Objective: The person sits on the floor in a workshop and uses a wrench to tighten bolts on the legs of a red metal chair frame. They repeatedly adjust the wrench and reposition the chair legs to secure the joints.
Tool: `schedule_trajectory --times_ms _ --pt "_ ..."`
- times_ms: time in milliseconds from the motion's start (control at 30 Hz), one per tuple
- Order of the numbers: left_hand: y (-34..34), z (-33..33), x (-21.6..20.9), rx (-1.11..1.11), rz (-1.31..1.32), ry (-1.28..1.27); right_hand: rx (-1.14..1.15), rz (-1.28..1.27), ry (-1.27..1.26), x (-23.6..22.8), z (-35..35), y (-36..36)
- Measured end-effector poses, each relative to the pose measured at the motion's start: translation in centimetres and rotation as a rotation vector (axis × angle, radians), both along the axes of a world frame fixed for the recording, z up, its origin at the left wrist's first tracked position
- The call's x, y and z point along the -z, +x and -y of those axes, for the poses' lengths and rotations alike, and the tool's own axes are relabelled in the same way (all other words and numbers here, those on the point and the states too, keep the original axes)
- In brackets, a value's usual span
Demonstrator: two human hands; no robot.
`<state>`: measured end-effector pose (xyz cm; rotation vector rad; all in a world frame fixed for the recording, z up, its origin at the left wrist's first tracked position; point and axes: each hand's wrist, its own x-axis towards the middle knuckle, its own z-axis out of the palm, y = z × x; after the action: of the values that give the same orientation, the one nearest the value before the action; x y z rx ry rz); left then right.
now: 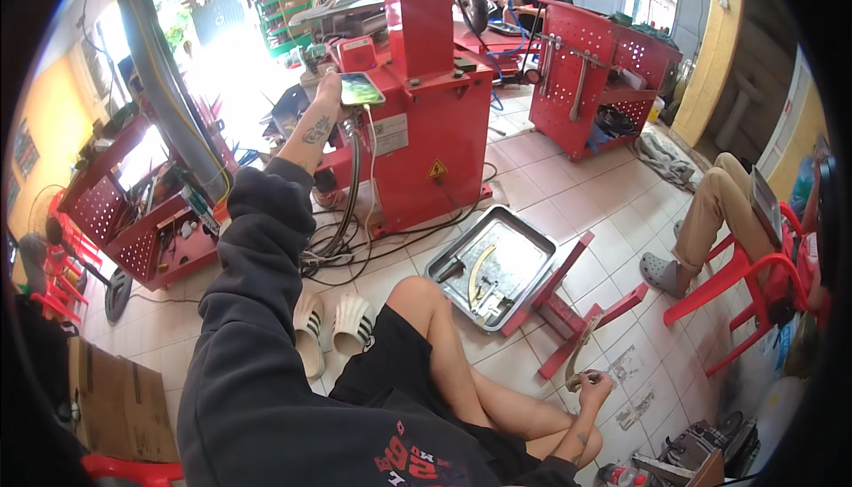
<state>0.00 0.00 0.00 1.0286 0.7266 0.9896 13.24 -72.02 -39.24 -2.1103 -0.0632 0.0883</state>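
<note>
The left hand (329, 88) touches a rectangular, lit-screen phone (362, 90) by a red metal cabinet (444, 150); its closure cannot be told. The right hand (592, 388), fingers curled, holds a curved tan strip (580, 347). Seemingly the phone is being handled; next calls for steadying it.

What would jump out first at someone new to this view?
Probably the big red machine cabinet at upper centre, with the person's left hand stretched out to a phone with a lit screen by its left top edge. Next comes the metal tray on the tiled floor, with parts inside. At lower right, the right hand holds a curved strip.
</note>
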Motion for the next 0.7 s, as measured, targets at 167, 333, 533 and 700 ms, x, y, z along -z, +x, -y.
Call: schedule_trajectory --times_ms 167,333,533,700 --pt "1.8 -3.4 3.1 -0.255 -0.347 0.038 0.018 0.042 0.036 -0.9 2.2 2.4" --pt "3.7 -1.8 0.5 -0.543 -0.780 0.253 0.033 0.035 0.029 -1.5 1.3 1.4" --pt "2.9 -1.8 -1.6 -0.331 -1.111 0.595 0.034 0.023 0.043 -1.6 1.0 1.0" --pt "7.4 0.7 -1.0 -0.383 -1.180 0.508 0.078 0.013 -0.018 -1.1 2.3 1.4"
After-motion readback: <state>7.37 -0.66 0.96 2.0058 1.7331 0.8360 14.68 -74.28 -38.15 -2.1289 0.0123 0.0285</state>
